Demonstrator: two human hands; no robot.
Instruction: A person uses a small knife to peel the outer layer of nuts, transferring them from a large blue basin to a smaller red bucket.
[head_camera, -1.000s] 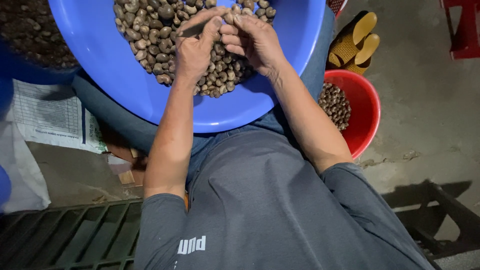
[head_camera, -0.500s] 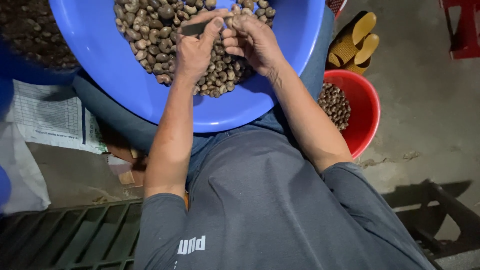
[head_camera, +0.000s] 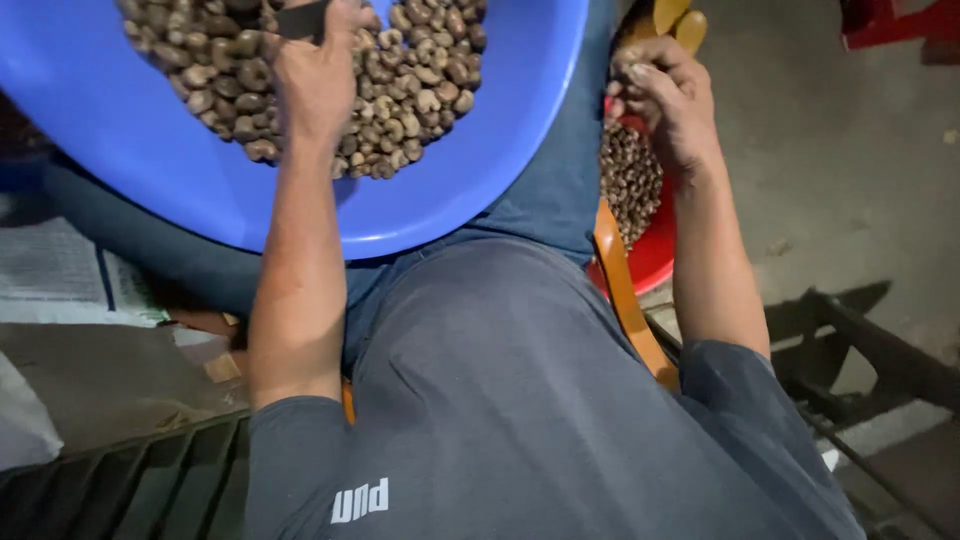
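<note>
Left hand (head_camera: 318, 75) rests on nuts (head_camera: 420, 75) in blue basin (head_camera: 480, 190), fingers closed around dark tool (head_camera: 300, 18). Right hand (head_camera: 665, 95) over red bucket (head_camera: 650, 255), fingertips pinching one nut; release looks due.

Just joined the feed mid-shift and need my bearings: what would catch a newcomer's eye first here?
The big blue basin heaped with brown nuts fills the upper left, resting on the person's lap. The left hand lies on that heap, gripping a dark tool. At upper right, the right hand hovers, fingers pinched, over a red bucket holding more nuts.
</note>
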